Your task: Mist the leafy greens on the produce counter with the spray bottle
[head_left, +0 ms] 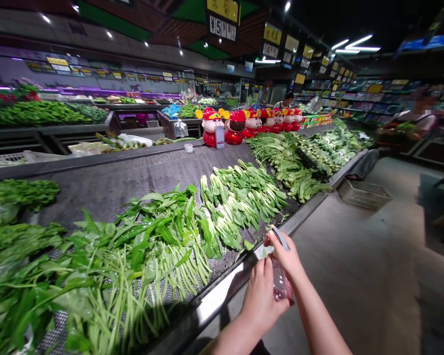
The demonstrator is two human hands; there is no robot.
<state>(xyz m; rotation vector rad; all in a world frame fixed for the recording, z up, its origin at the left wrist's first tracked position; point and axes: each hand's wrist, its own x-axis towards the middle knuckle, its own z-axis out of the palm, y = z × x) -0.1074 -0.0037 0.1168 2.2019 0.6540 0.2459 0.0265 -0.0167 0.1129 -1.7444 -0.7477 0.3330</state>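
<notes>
My left hand [259,291] is wrapped round a clear, reddish plastic object [281,282], held low at the display's front edge; its kind is unclear. Just above it, my right hand [285,254] is closed on a slim grey tool [280,237], whose working end I cannot make out. Between the hands shows a small pale-green piece [265,250], partly hidden by fingers. Nearest to the hands, on the sloping black mesh shelf [92,172], lie rows of leafy greens with pale stems [240,207]. Left of these spreads a pile of long-stemmed greens [148,256].
A metal front rail [218,296] edges the shelf. Red cartoon figures [234,129] stand along its back. More greens [281,153] lie beyond. A crate [364,194] sits on the floor at right, and a person [410,121] stands further back.
</notes>
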